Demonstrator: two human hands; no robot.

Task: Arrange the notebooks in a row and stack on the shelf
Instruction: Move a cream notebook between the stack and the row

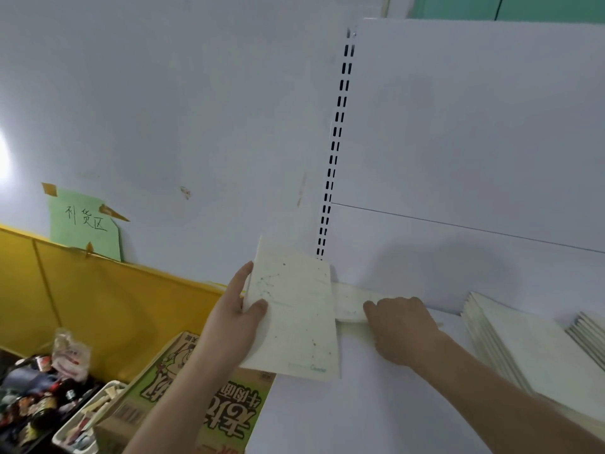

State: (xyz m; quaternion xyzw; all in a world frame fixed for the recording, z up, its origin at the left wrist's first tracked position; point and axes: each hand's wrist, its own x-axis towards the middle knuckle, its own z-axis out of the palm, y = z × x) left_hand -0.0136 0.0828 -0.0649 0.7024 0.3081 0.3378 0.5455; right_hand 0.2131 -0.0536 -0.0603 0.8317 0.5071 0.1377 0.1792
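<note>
**At the shelf's left end: one notebook in hand, one being set down**

Between our two hands we have the work: a speckled cream notebook (pixel 294 316) held upright, and just beyond it a second notebook (pixel 352 303) lying against the back of the white shelf (pixel 376 404). Our left hand (pixel 234 317) pinches the upright one at its left edge, thumb on the cover. Our right hand (pixel 397 326) rests on the lying one, fingers curled over it; whether it grips or only presses, we cannot tell. To the right of that hand lie two leaning stacks, the nearer stack (pixel 520 342) and another (pixel 589 335). We judge the row is being started here; next the held notebook needs lowering beside its neighbour, edges squared. Left of our left hand sits a printed carton (pixel 209 407).
</note>
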